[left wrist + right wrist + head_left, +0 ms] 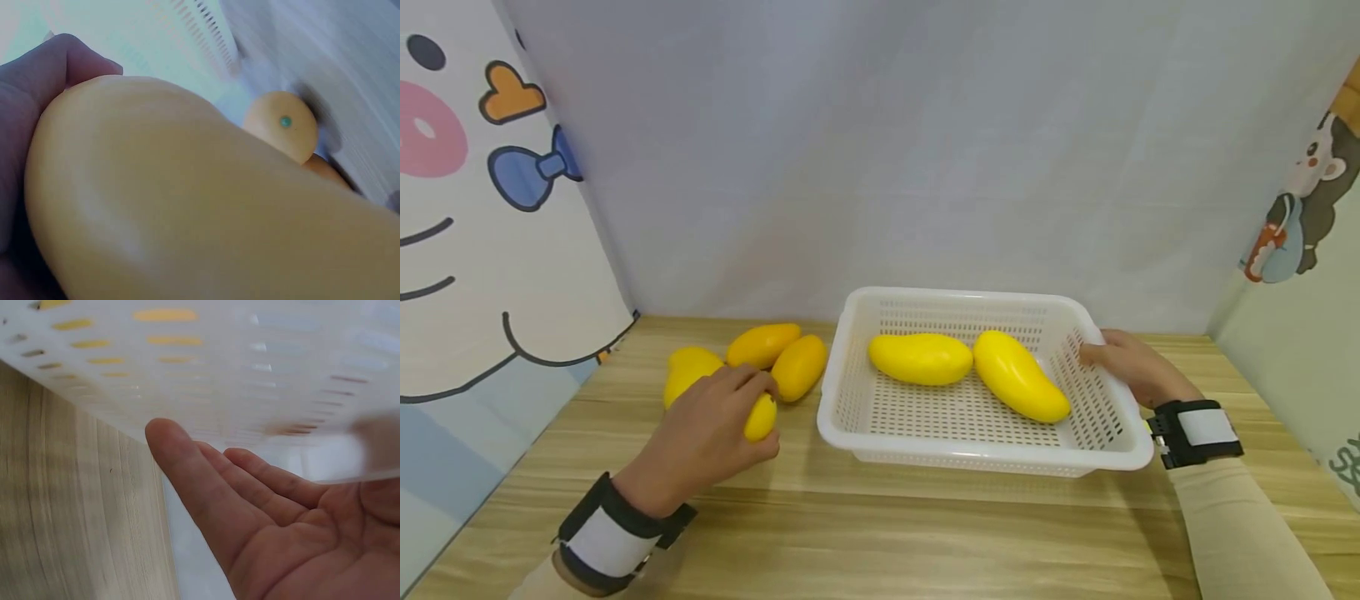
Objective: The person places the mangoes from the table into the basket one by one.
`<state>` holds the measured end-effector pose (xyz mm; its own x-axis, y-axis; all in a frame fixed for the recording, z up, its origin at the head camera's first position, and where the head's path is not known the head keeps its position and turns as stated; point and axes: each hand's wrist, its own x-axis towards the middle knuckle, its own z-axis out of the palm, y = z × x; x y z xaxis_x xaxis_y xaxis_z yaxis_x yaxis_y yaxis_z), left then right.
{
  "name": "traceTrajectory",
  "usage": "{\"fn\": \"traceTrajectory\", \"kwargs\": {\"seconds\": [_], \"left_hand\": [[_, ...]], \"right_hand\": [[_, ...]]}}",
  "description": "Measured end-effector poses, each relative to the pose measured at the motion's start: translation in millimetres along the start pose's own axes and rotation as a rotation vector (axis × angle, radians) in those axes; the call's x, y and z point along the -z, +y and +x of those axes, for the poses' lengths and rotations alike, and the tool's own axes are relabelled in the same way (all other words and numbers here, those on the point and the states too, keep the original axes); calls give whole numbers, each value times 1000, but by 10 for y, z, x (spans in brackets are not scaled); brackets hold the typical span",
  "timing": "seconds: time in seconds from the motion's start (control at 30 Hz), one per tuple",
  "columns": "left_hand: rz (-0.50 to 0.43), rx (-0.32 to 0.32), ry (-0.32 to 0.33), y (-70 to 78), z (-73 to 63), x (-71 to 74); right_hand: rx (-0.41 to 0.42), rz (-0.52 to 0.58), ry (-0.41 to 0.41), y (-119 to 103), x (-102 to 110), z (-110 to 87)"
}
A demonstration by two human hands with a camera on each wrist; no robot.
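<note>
My left hand point(715, 429) grips a yellow mango point(761, 418) on the table's left side. Yellow skin shows on both sides of the hand, and fingers cover the part between; whether that is one fruit I cannot tell from the head view. Filling most of the left wrist view is the held mango point(187, 194). Two smaller orange-yellow mangoes point(800, 367) lie just beyond. My right hand point(1138, 367) holds the right end of a white perforated basket point(985, 454), thumb over the rim, fingers point(219, 481) against the outside. Inside lie two yellow mangoes point(921, 359), almost touching.
The basket stands on a wood-grain table point(865, 542), near its back edge. Behind rises a pale cloth backdrop point(925, 150). Cartoon-printed panels point(490, 267) stand at the left and right sides.
</note>
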<state>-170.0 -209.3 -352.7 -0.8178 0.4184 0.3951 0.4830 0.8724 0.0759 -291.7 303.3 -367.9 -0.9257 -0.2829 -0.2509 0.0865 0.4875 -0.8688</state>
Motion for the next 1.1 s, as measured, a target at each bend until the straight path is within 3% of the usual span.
{"fn": "traceTrajectory", "kwargs": {"seconds": [0.6, 1.1], "left_hand": [[-13, -87, 116, 103, 194, 104], [-35, -81, 140, 253, 365, 159]], "right_hand": [[-13, 10, 5, -25, -1, -44], [11, 12, -8, 3, 4, 4]]}}
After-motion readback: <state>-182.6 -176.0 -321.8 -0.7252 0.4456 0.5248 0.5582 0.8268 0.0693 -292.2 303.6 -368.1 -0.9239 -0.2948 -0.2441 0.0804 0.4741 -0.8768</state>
